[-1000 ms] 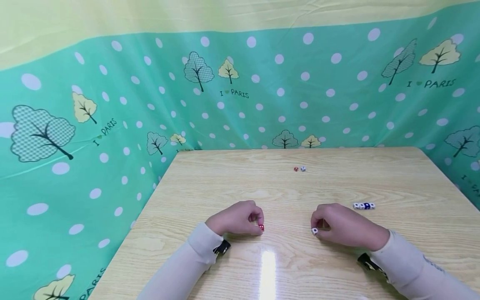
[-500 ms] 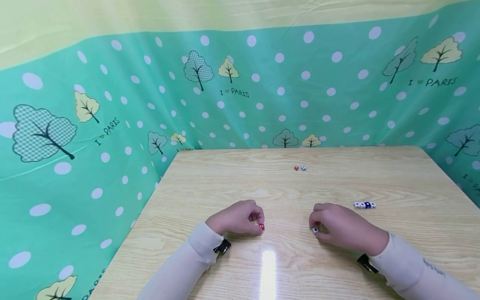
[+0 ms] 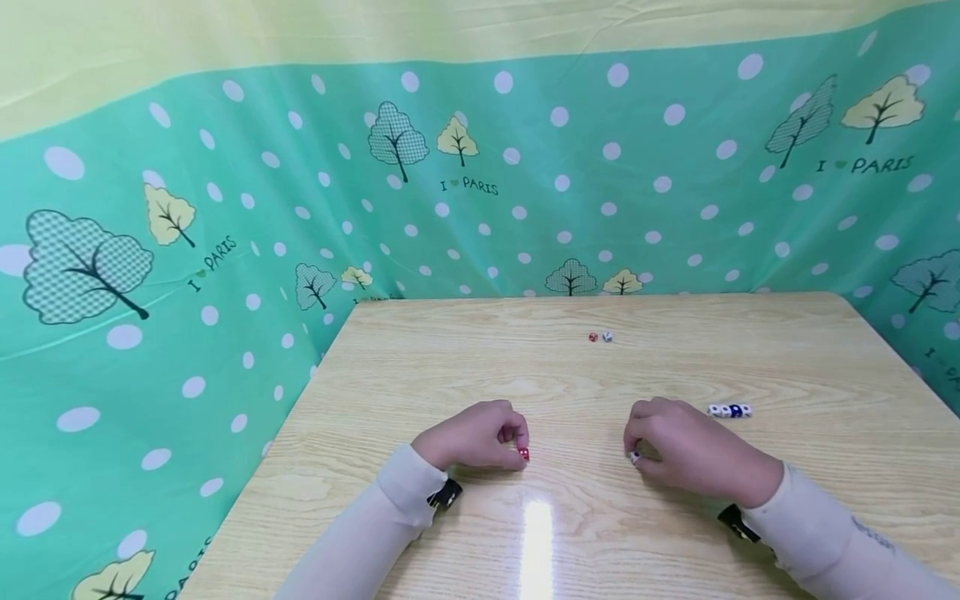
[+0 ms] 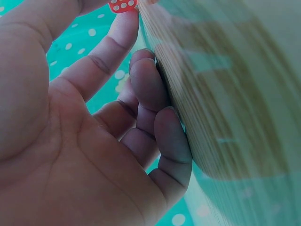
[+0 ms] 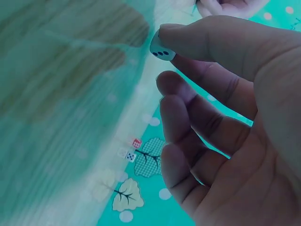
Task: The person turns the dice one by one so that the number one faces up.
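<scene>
The left hand (image 3: pixel 476 436) pinches a red die (image 3: pixel 523 454) and the right hand (image 3: pixel 688 447) a white die (image 5: pixel 162 51); each grip uses thumb and fingertip, probably because such small cubes suit nothing broader. Beyond the right hand lies a straight row of 4 dice (image 3: pixel 725 411), 1 blue, side by side. A farther pair (image 3: pixel 607 337) rests apart on the pale wood-grain counter (image 3: pixel 450 358), which mirrors a bright light; green dotted cloth (image 3: pixel 517 200) hangs behind.

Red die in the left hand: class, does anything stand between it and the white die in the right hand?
Nothing visible does: in the head view, only table lies between the red die and the white die.
</scene>
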`<state>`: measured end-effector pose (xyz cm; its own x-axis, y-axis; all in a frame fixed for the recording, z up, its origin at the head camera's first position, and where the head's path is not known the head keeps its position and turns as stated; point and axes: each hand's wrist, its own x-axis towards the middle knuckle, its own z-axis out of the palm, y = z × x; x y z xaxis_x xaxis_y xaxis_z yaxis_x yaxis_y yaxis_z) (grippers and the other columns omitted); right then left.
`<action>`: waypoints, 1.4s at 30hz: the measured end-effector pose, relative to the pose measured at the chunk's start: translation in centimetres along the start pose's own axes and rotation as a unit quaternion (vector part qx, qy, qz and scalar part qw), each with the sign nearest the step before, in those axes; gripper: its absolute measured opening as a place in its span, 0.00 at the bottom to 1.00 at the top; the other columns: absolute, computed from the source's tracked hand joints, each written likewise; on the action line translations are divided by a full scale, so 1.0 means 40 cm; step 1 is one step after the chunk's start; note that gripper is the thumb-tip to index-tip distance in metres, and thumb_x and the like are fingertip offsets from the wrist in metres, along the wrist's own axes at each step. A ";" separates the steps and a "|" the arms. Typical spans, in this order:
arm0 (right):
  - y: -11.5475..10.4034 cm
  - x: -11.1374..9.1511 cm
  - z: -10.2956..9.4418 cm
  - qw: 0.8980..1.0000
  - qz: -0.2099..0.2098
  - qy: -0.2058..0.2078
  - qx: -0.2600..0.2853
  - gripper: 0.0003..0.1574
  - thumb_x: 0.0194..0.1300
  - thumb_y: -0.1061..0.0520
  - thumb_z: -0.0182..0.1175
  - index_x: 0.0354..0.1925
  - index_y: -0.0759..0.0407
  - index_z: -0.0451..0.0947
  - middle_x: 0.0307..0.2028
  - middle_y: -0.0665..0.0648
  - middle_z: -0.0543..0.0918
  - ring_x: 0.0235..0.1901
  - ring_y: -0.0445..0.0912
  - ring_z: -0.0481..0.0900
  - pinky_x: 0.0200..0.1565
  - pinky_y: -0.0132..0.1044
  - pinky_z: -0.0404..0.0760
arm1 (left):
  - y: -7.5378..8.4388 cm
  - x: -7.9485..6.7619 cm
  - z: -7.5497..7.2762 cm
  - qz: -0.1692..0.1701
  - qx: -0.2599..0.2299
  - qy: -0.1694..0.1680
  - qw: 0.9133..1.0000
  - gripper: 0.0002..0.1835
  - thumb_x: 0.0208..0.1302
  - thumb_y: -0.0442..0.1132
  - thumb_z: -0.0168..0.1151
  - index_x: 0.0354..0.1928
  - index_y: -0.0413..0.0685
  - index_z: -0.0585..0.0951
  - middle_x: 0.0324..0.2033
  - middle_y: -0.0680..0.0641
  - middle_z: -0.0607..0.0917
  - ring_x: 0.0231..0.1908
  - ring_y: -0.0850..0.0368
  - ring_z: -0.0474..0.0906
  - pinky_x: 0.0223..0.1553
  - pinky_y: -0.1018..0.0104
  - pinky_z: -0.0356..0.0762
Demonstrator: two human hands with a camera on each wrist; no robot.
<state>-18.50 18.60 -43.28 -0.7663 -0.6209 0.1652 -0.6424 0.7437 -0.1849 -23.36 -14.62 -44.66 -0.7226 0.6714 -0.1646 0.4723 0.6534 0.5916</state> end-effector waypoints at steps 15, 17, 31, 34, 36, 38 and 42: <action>0.093 -0.012 -0.045 0.997 0.060 0.015 -0.041 0.16 0.52 0.59 0.78 0.26 0.37 0.84 0.47 0.55 0.86 0.52 0.60 0.80 0.63 0.74 0.63 | 0.000 0.005 0.000 0.003 0.010 0.003 1.000 0.08 0.56 0.43 0.76 0.29 0.63 0.83 0.34 0.49 0.80 0.34 0.63 0.71 0.36 0.71 0.70; 0.110 -0.014 -0.051 0.996 0.074 0.009 -0.041 0.16 0.52 0.59 0.78 0.26 0.37 0.84 0.47 0.55 0.86 0.53 0.62 0.79 0.63 0.78 0.60 | 0.001 0.004 -0.001 0.004 0.012 0.003 1.000 0.08 0.56 0.43 0.76 0.29 0.63 0.83 0.34 0.48 0.80 0.33 0.63 0.71 0.35 0.71 0.70; 0.184 -0.029 -0.063 0.992 0.121 -0.009 -0.032 0.16 0.52 0.61 0.77 0.27 0.39 0.84 0.46 0.56 0.86 0.50 0.65 0.81 0.61 0.84 0.53 | -0.004 0.008 -0.001 0.002 0.018 0.003 1.000 0.08 0.56 0.44 0.75 0.29 0.64 0.82 0.34 0.48 0.80 0.33 0.63 0.70 0.36 0.72 0.70; 0.192 -0.031 -0.062 0.992 0.125 -0.012 -0.028 0.16 0.51 0.61 0.78 0.27 0.40 0.84 0.45 0.56 0.86 0.49 0.66 0.81 0.60 0.85 0.53 | -0.003 0.007 -0.002 0.001 0.014 0.002 1.000 0.08 0.56 0.43 0.76 0.29 0.63 0.82 0.34 0.48 0.80 0.34 0.63 0.71 0.36 0.71 0.70; 0.197 -0.032 -0.061 0.991 0.128 -0.014 -0.027 0.16 0.51 0.61 0.78 0.27 0.40 0.84 0.44 0.56 0.87 0.49 0.66 0.81 0.59 0.85 0.52 | -0.002 0.007 -0.001 0.000 0.012 0.001 1.000 0.08 0.56 0.43 0.76 0.29 0.63 0.82 0.34 0.48 0.79 0.34 0.63 0.71 0.36 0.71 0.71; 0.202 -0.033 -0.059 0.990 0.134 -0.015 -0.028 0.15 0.51 0.61 0.78 0.27 0.40 0.84 0.44 0.56 0.87 0.49 0.66 0.81 0.59 0.85 0.52 | -0.002 0.007 0.000 -0.002 0.011 0.000 1.000 0.09 0.56 0.43 0.76 0.29 0.63 0.82 0.34 0.49 0.79 0.34 0.63 0.71 0.36 0.71 0.71; 0.210 -0.034 -0.056 0.989 0.143 -0.018 -0.030 0.15 0.52 0.61 0.78 0.26 0.40 0.84 0.43 0.55 0.87 0.49 0.66 0.82 0.59 0.86 0.51 | -0.003 0.006 0.002 -0.003 0.009 0.000 1.000 0.09 0.56 0.43 0.76 0.29 0.63 0.82 0.34 0.48 0.79 0.34 0.63 0.71 0.36 0.71 0.71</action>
<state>-22.84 26.24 -42.89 -0.9173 -0.3902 0.0792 -0.3981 0.9030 -0.1619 -23.57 -14.51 -44.85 -0.7254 0.6672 -0.1694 0.4766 0.6643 0.5757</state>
